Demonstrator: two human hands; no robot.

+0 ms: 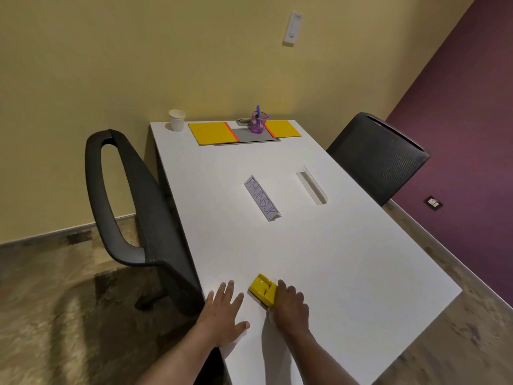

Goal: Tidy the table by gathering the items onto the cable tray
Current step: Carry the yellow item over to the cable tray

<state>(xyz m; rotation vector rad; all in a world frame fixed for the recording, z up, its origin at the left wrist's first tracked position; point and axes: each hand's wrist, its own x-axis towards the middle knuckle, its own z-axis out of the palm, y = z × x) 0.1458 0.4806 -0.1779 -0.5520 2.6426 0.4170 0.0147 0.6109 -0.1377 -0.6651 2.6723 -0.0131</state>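
My right hand [290,302] curled round yellow block [263,289] at near table [347,259] edge, grip partial. Left hand [223,312] flat, fingers spread, holding nothing. Cable tray [251,136] far end, crowded by purple cup [258,122]: long carry, block may slip, knock name plate [262,198].

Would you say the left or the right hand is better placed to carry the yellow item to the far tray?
Right. The right hand already wraps the yellow item, while the left hand lies flat and empty on the table.
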